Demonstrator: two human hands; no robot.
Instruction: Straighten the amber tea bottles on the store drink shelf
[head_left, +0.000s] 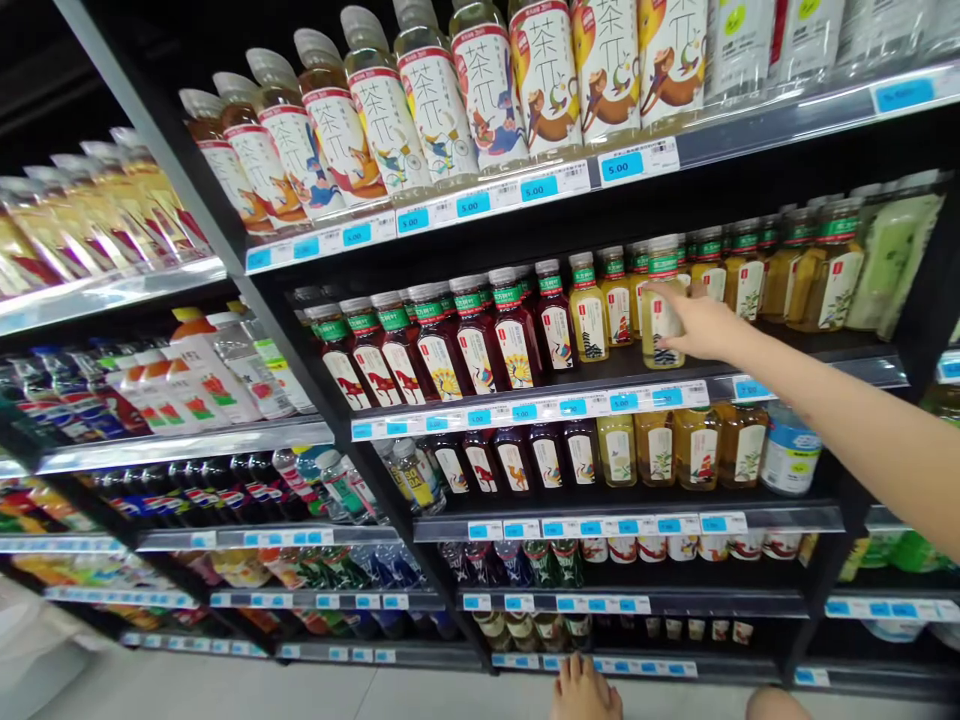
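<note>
My right hand [701,325] reaches from the lower right to the second shelf and is wrapped round a pale yellow tea bottle with a green cap [661,305]. The bottle stands upright at the front of the shelf [525,405], among other yellow-green bottles [589,310] and to the right of a row of dark red bottles [480,345]. My left hand is not in view. At the bottom edge, bare toes [585,695] show on the floor.
Black store shelves with blue price tags fill the view. Tall tea bottles [435,95] line the top shelf. Lower shelves hold more small bottles [660,450]. A second unit at left carries water and cola bottles [210,380]. Pale tiled floor [225,690] runs below.
</note>
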